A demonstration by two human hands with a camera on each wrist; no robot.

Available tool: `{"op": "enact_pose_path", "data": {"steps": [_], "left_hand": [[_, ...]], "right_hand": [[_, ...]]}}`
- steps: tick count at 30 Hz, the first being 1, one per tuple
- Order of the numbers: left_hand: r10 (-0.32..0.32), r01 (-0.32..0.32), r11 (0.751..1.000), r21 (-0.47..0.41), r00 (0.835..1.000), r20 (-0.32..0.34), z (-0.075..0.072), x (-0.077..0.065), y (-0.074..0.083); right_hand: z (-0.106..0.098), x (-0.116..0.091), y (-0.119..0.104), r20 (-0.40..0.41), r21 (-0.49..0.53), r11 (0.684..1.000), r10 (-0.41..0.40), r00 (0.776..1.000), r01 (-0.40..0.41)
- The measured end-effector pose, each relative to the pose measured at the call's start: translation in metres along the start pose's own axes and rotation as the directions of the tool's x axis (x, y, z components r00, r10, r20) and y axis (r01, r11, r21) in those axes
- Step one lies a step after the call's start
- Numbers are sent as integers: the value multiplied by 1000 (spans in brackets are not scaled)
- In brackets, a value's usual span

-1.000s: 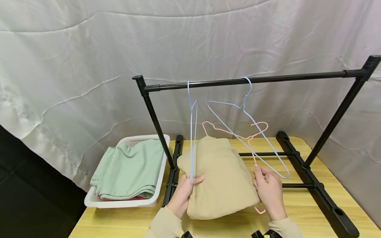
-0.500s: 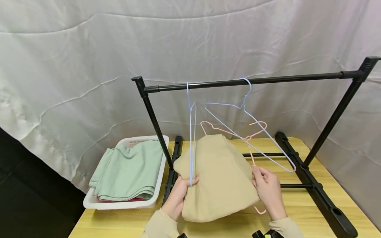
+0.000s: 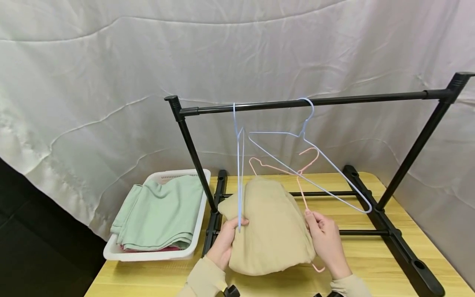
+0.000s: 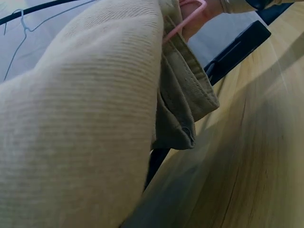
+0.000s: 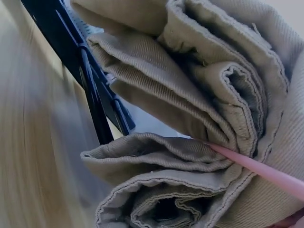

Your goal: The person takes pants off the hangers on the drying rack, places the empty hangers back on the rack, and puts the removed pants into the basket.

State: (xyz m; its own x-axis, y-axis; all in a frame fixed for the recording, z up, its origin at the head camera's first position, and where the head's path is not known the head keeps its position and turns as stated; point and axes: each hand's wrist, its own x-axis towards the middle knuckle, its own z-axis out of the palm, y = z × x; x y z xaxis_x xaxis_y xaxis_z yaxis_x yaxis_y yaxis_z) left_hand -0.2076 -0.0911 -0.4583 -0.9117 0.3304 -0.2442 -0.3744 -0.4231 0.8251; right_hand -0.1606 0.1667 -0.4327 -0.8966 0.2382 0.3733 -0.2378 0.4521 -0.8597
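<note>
A folded beige garment [image 3: 274, 231] with thick fabric and stitched hems hangs over the pink hanger [image 3: 301, 171]. My left hand [image 3: 225, 241] grips the garment's left side, thumb on top and fingers underneath. My right hand [image 3: 326, 239] pinches the hanger's side wire at the garment's right edge. In the right wrist view, the pink wire [image 5: 266, 171] runs in between several layers of the garment [image 5: 161, 71]. Cloth [image 4: 85, 114] fills much of the left wrist view. The hanger's lower bar is hidden inside the folds.
Two blue hangers [image 3: 305, 123] hang from the black rack's bar [image 3: 356, 99]; the left one hangs in front of the garment. At left stands a white basket [image 3: 148, 256] with folded green cloth [image 3: 159, 214] over something red. The rack's right foot [image 3: 404, 247] rests on the wooden table.
My right hand and the pink hanger have shifted left, and the garment's far edge sits lower and narrower. The right blue hanger has swung a little. My left hand has barely moved.
</note>
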Motion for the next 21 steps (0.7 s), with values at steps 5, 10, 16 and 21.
{"op": "enact_pose_path", "data": {"steps": [5, 10, 16, 21], "left_hand": [[-6, 6, 1000, -7, 1000, 16, -1, 2, -1], [-67, 68, 998, -14, 995, 67, 2, 2, 1], [-72, 71, 997, 40, 997, 29, 6, 3, 1], [11, -5, 996, 93, 998, -64, 7, 0, -2]], "right_hand": [[3, -1, -3, 6, 24, 999, -27, 1000, 27], [5, -2, -6, 24, 32, 999, -22, 999, 21], [6, -3, -4, 32, 39, 999, -1, 999, 0], [6, -1, 2, -1, 37, 994, 99, 995, -99]]}}
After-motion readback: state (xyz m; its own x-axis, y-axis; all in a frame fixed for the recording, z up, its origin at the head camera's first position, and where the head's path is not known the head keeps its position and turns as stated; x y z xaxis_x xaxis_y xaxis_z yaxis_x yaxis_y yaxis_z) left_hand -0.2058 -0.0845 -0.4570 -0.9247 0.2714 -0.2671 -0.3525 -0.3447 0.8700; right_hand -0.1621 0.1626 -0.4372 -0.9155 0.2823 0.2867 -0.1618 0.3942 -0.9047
